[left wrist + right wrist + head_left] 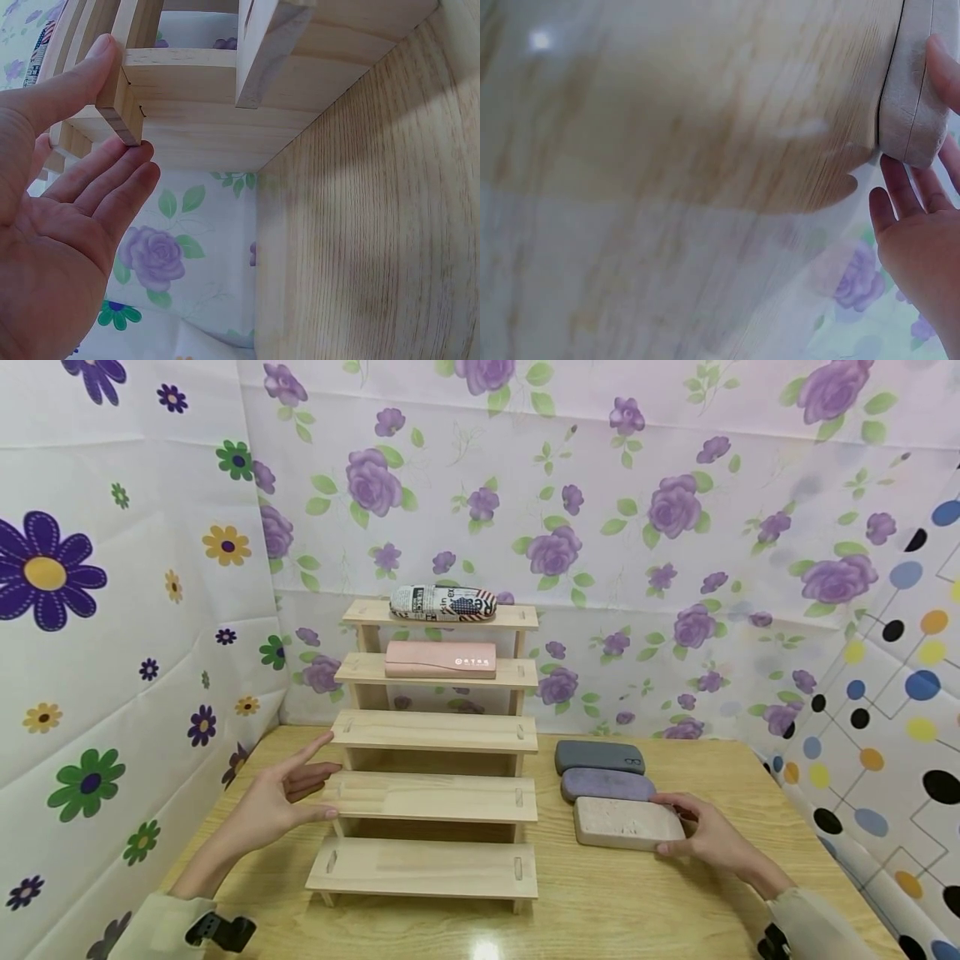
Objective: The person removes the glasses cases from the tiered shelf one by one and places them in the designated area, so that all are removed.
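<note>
At the right, my right hand (708,837) holds the right end of a beige glasses case (628,823), thumb at its front corner and a finger at its back corner. In the right wrist view, the thumb lies along the side of the case (916,90), which sits on the table. Behind it lie a purple glasses case (606,784) and a dark grey one (598,757). My left hand (270,802) touches the left end of a stepped wooden rack (435,731), its fingers fairly straight. The left wrist view shows thumb and fingertips at a board's end (120,109).
On the rack's top step lies a newsprint-patterned case (442,603); a pink glasses case (440,660) lies one step lower. The wooden table (645,910) meets a flowered cloth wall (600,527) behind, with patterned cloth on both sides.
</note>
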Tool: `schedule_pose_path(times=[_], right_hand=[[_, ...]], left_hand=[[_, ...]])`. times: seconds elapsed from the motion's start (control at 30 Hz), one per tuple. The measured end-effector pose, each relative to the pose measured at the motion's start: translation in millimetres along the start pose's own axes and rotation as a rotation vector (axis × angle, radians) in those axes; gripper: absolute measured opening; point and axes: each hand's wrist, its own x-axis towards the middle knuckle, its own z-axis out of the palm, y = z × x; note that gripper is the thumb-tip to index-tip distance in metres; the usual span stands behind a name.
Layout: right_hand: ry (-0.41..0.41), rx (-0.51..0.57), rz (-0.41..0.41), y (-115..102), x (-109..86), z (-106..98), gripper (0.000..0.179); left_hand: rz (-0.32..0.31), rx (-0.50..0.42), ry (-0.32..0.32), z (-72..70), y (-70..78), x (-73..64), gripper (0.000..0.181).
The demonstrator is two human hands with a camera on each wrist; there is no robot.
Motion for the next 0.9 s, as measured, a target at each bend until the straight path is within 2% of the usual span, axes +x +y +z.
schedule_pose_path(times=[0.23,0.47,0.9], right_hand=[[-0.004,0.016,0.012,1,0.7,0,0.078],[-0.004,0.020,-0.040,-1,-1.7,-7,0.077],[-0.002,0.035,-0.019,1,-3.2,-10,0.072]], left_hand=[[0.003,0.003,-0.002,0.3,-1.2,-0.1,0.105],[0.006,-0.001,-0.003,0.6,-0.2,-1.1,0.104],[0.021,-0.004,-0.004,0.6,-0.7,0.1,0.104]])
